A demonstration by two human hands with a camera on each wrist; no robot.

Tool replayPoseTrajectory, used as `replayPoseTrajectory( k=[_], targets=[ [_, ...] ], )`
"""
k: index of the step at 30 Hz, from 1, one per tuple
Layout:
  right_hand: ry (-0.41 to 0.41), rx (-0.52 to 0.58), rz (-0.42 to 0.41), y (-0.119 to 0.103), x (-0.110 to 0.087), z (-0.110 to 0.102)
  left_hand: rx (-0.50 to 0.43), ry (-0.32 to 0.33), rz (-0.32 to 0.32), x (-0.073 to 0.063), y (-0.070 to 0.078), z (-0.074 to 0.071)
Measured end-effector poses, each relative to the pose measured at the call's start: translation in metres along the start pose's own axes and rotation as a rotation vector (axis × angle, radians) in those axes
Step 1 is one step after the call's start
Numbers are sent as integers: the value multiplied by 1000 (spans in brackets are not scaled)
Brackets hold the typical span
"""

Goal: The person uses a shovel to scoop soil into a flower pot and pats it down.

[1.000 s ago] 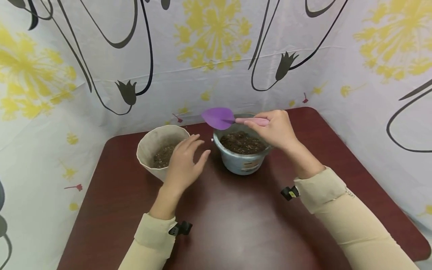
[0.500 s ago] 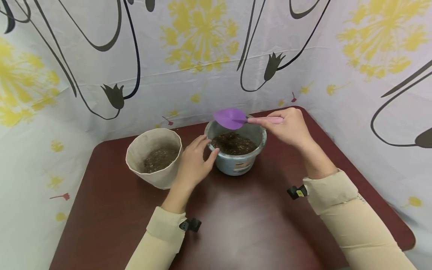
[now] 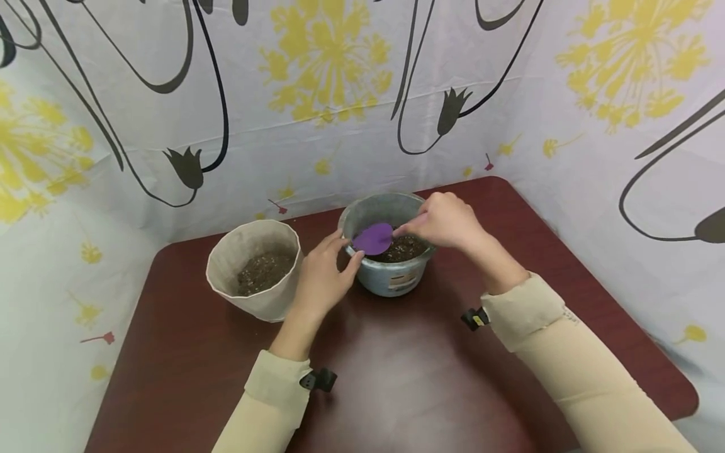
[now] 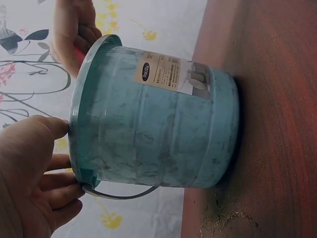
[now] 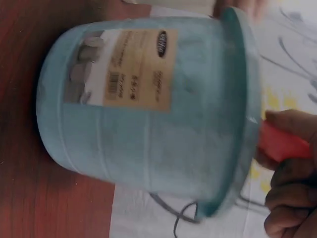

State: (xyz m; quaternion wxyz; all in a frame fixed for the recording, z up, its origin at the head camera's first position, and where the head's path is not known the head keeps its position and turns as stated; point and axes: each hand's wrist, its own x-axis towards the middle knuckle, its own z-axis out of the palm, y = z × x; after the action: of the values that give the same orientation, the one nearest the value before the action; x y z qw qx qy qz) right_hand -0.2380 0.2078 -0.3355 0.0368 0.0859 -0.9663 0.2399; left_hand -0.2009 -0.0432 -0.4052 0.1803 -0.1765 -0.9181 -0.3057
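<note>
My right hand [image 3: 450, 220] grips the pink handle of a small purple trowel [image 3: 374, 239], its blade tilted down inside the blue bucket [image 3: 391, 280] over dark soil [image 3: 404, 250]. In the right wrist view, fingers curl round the handle [image 5: 282, 141], which looks red there. At the bucket's left rim is my left hand [image 3: 320, 277]. Its thumb and bent fingers hold that rim in the left wrist view, close to the thin wire handle [image 4: 124, 197]. Beside the left hand stands a cream faceted pot [image 3: 272, 302] with a layer of soil inside.
The dark red table [image 3: 385, 377] has rounded corners. A white patterned cloth [image 3: 317, 145] hangs behind it and at the sides. Some crumbs of soil [image 4: 233, 218] lie on the tabletop near the bucket. A paper label [image 4: 171, 74] is on the bucket's side.
My left hand has gone from beside the cream pot to the bucket's rim. The right hand has lowered the trowel from above the bucket into it.
</note>
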Motion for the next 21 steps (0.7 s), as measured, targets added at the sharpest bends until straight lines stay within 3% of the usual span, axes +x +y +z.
replayPoseTrajectory(
  k=[7, 13, 17, 21],
  targets=[
    [-14, -210, 1, -10, -3, 6, -27, 29, 2, -3, -2, 0],
    [20, -338, -26, -2, -7, -9, -38, 17, -2, -3, -3, -1],
    [63, -406, -113, 0, -6, -23, -37, -7, -12, -2, -3, -1],
    [156, -462, -265, 0, -4, -31, -39, -15, -17, -2, -2, 0]
  ],
)
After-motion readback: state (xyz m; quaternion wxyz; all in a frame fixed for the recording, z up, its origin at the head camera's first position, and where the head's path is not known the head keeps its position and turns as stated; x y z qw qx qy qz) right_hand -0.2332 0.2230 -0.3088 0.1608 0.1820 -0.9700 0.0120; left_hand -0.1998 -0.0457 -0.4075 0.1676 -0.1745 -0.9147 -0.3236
